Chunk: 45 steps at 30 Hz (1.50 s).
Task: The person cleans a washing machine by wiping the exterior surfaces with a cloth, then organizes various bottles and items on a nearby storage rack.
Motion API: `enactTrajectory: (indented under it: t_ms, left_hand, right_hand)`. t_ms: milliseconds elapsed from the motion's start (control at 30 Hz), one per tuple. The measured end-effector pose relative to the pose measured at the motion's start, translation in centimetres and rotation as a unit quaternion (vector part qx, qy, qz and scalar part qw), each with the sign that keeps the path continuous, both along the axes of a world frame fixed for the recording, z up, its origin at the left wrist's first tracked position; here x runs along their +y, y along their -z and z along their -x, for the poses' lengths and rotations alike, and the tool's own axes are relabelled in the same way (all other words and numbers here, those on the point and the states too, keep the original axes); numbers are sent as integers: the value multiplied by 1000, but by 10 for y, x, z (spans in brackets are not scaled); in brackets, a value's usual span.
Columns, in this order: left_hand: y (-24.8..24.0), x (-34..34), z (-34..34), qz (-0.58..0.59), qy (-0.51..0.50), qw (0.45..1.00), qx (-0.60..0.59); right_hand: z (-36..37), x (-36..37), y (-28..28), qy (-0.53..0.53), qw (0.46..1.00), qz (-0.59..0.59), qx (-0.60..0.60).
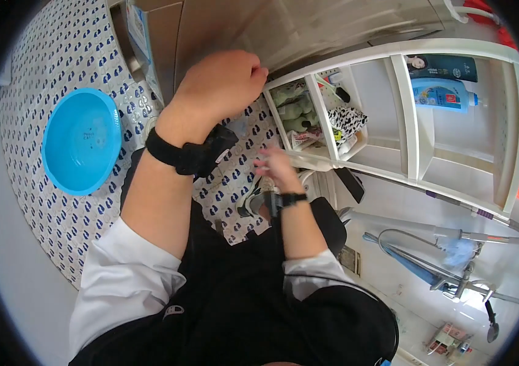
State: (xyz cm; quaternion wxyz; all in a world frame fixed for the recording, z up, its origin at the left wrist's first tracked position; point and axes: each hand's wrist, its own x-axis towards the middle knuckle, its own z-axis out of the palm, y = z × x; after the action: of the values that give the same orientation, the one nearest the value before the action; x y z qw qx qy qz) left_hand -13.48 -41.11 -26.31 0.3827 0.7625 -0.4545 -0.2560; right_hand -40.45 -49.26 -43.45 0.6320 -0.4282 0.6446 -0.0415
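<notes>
My left hand (226, 79) is raised in front of the brown cabinet front (241, 27), its back toward me and its fingers curled under. Whatever may be inside the curl is hidden. Lower and to the right, my right hand (279, 168) is slightly blurred, with fingers apart and nothing visible in them. It is close to the lower end of the white shelf unit (410, 122). Black straps with small devices sit on both wrists. Beside that hand, the shelf holds green bundles (298, 110) and a black-and-white patterned cloth (348, 122).
A blue basin (82, 141) stands on the patterned floor (64, 61) at left. Dark and blue bottles (439, 94) occupy an upper shelf compartment. A metal pole (455, 206) runs along the shelf's side. Shower fittings (455, 283) are at right, and my shoe (250, 200) shows below.
</notes>
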Motion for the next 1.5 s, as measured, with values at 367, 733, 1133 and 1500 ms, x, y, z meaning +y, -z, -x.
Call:
enactTrajectory:
  t_ms: [367,733,1133,1500]
  left_hand:
    - [-18,-1,10,-1,-10,1000,-18]
    - [-22,-8,16,-37,32,999,-20]
    - [-11,-34,48,-11,46,998,-45]
    - [-3,-53,108,137,155,978,-23]
  right_hand:
    - [-50,-32,160,-397,845,267,241]
    - [-46,3,97,-458,783,312,283]
    - [34,-25,-181,-232,659,713,49]
    - [50,-110,-394,126,657,741,-63]
